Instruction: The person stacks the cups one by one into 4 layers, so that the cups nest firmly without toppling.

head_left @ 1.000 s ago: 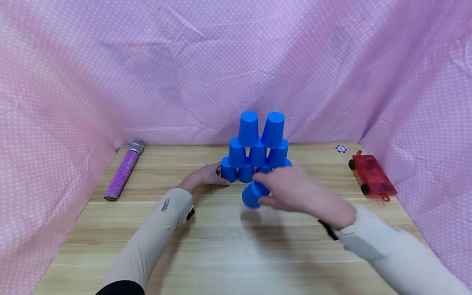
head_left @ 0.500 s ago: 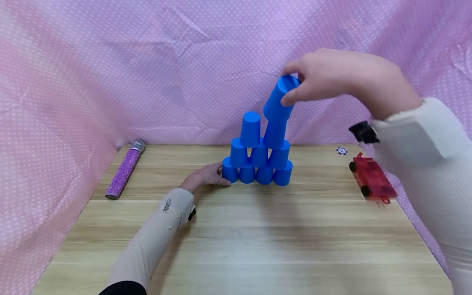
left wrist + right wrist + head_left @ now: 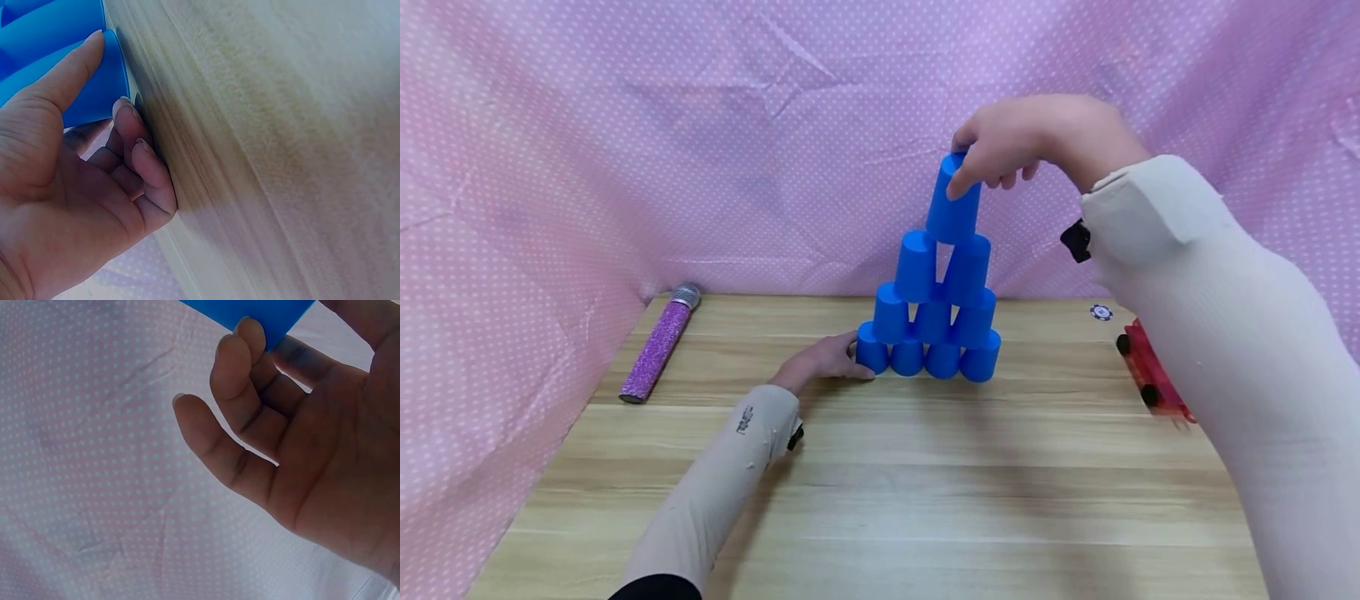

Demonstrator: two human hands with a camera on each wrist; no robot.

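Observation:
Blue plastic cups stand upside down in a stepped pyramid on the table. At the top of it, my right hand (image 3: 1022,137) pinches the topmost cup (image 3: 953,221) by its upper end, thumb in front. This cup sits across the two cups (image 3: 915,271) of the tier below. In the right wrist view only a corner of a blue cup (image 3: 275,319) shows near the fingertips. My left hand (image 3: 823,358) holds the leftmost bottom cup (image 3: 871,350) from the side. The left wrist view shows the thumb along that cup (image 3: 97,94), with some fingers partly hidden behind it.
A glittery purple microphone (image 3: 658,346) lies on the left of the wooden table (image 3: 865,500). At the right, a red toy car (image 3: 1150,367) is partly covered by my right sleeve, near a poker chip (image 3: 1101,312). Pink dotted cloth (image 3: 760,167) hangs behind.
My right hand has lifted a cup from low in front of the pyramid to above it, then left and onto the two-cup tier. My left hand stays at the bottom left cup.

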